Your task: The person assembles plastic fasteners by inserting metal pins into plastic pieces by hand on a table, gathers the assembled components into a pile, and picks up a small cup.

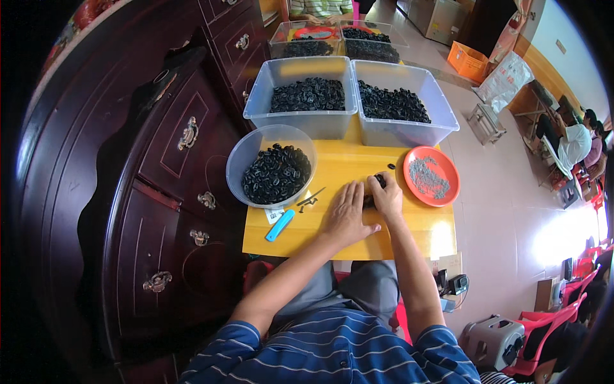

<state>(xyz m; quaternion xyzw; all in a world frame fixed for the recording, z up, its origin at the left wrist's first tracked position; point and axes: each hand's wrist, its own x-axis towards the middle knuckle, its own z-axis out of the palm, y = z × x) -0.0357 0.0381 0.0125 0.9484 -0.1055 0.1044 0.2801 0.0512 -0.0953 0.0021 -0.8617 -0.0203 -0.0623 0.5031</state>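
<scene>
Surface: yellow tabletop point(358, 237) sitting beside a dark wooden cabinet point(166, 173).
Left hand point(346, 214): lying flat, fingers spread.
Right hand point(386, 195): pinching a small black part point(380, 180).
Room: pale floor point(499, 192) stretching rightward.

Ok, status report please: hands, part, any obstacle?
Left hand flat on table. Right hand grips black part. Nothing blocking; orange plate beside.
</scene>
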